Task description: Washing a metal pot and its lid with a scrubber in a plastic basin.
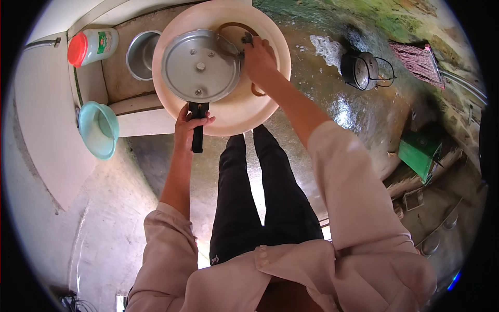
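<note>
My left hand [187, 126] grips the black handle [198, 134] of a pressure cooker lid [199, 74]. The metal lid is tilted over a large pale orange basin [230, 121], its side with the valve fittings facing me. Beyond the lid's right edge, my right hand [260, 58] pinches a dark, wiry scouring pad [247, 38]. A brown rubber sealing ring [238, 25] loops around behind my right hand, and part of it overlaps the lid's rim. Its lower curve [257, 90] shows under my wrist. My fingers partly hide both the ring and the pad.
Left of the basin are a metal pot [144, 55], a red-lidded plastic jar [93, 46] and a turquoise basin [99, 130]. Rightward, a lidded black pot [359, 71] stands on the wet floor [323, 101] near suds, a mop head [417, 62] and a green container [419, 156].
</note>
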Tool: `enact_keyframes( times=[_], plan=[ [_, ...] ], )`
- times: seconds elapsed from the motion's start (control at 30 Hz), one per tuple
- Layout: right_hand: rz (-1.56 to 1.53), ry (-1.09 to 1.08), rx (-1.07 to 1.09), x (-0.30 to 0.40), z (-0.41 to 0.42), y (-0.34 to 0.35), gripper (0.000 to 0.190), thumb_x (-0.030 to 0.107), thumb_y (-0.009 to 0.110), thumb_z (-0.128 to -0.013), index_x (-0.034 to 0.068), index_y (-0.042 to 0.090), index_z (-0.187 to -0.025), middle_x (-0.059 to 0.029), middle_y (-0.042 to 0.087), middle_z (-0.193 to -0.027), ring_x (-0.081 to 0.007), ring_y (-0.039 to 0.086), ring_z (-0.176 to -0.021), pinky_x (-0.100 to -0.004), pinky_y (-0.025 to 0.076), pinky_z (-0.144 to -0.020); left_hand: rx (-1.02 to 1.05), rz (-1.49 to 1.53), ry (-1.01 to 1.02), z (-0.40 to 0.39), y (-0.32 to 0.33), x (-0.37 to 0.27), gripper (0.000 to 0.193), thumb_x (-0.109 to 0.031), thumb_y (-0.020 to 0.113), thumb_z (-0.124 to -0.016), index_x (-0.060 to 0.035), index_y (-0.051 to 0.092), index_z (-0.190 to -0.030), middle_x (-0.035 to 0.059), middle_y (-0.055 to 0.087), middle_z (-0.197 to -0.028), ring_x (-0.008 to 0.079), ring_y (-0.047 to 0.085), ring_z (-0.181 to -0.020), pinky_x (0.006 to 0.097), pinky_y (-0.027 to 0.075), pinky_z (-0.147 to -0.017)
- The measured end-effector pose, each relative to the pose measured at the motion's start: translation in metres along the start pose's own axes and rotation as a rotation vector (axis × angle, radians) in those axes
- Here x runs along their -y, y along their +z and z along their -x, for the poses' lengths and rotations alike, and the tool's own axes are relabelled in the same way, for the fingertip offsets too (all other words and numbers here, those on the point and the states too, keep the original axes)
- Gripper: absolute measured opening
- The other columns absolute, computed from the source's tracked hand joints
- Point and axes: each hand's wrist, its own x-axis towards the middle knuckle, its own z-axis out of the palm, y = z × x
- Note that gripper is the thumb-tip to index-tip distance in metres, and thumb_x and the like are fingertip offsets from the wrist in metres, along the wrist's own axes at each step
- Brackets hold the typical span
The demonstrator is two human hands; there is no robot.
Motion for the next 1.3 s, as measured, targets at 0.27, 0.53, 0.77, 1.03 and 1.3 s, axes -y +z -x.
enact_keyframes(
  times=[0.27,0.53,0.77,1.03,1.3],
  plan=[
    [0.123,-0.032,0.529,0.033,-0.007,-0.002,0.043,0.020,0.061,-0.084,-0.002,0.058,-0.121,-0.0202,0.048,-0.129,-0.0347,0.047,-0.117,-0.0392,0.043,-0.097,-0.246,-0.815,0.093,-0.003,0.003,-0.024,0.048,-0.024,0.076,-0.082,-0.0045,0.050,-0.116,0.0058,0.058,-0.073,0.0141,0.059,-0.055,0.0279,0.047,-0.046],
    [0.191,-0.034,0.345,0.027,0.009,0.012,0.034,0.018,0.063,-0.083,0.000,0.067,-0.112,-0.0152,0.057,-0.118,-0.0347,0.052,-0.112,-0.0394,0.046,-0.095,-0.377,-0.480,-0.151,0.012,0.038,-0.042,0.041,-0.049,0.061,-0.090,-0.0109,0.047,-0.093,0.0026,0.048,-0.055,0.0126,0.046,-0.038,0.0280,0.037,-0.035],
    [0.134,-0.264,0.477,0.037,0.062,0.020,0.027,0.019,0.058,-0.085,0.012,0.071,-0.108,-0.0163,0.059,-0.111,-0.0332,0.056,-0.104,-0.0413,0.050,-0.086,-0.334,-0.494,-0.158,0.040,0.008,-0.015,0.036,-0.043,0.056,-0.092,-0.0095,0.045,-0.098,0.0034,0.047,-0.056,0.0140,0.045,-0.037,0.0300,0.036,-0.033],
    [-0.153,-0.278,0.540,0.032,0.132,0.047,0.027,0.015,0.060,-0.083,0.011,0.069,-0.108,-0.0187,0.057,-0.110,-0.0375,0.055,-0.103,-0.0464,0.050,-0.086,-0.351,-0.482,-0.149,0.085,0.002,0.024,0.034,-0.038,0.060,-0.092,-0.0063,0.050,-0.098,0.0040,0.050,-0.058,0.0124,0.047,-0.039,0.0279,0.037,-0.033],
    [-0.136,0.167,0.365,0.028,0.066,-0.013,0.028,0.022,0.062,-0.082,0.009,0.067,-0.106,-0.0176,0.060,-0.109,-0.0348,0.059,-0.101,-0.0458,0.053,-0.084,-0.174,-0.224,-0.326,0.114,0.005,-0.003,0.047,-0.055,0.043,-0.095,-0.0087,0.045,-0.095,0.0046,0.048,-0.056,0.0142,0.042,-0.035,0.0285,0.036,-0.033]
  ],
)
